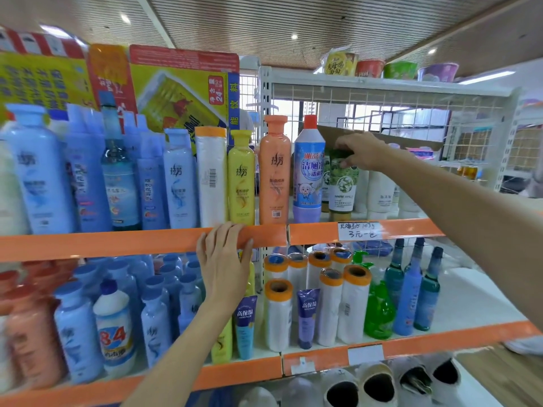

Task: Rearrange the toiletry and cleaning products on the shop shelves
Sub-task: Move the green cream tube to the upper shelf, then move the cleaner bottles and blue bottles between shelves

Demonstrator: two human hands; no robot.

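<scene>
Left hand (pixel 224 257) is laid flat, fingers relaxed, on the orange shelf edge (pixel 117 243), probably as a brace. Farther in, the green tube (pixel 342 183), beside the toilet cleaner bottle (pixel 308 171), is pinched at its top by the right hand (pixel 363 151), likely for repositioning.

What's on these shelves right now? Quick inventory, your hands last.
Orange bottle: one, upper shelf, centre.
Yellow bottle: one, left of the orange.
Toilet cleaner bottle: one, blue-white, red cap, right of the orange.
Green-label tube: one, upper shelf, under the right hand.
Blue bottles: several, upper left.
White rolls, orange ends: several, lower shelf.
Green pump bottle: one, lower right.
Noodle cups: four, top shelf.
Left hand: resting on the orange shelf edge.
Right hand: gripping the tube's top.
</scene>
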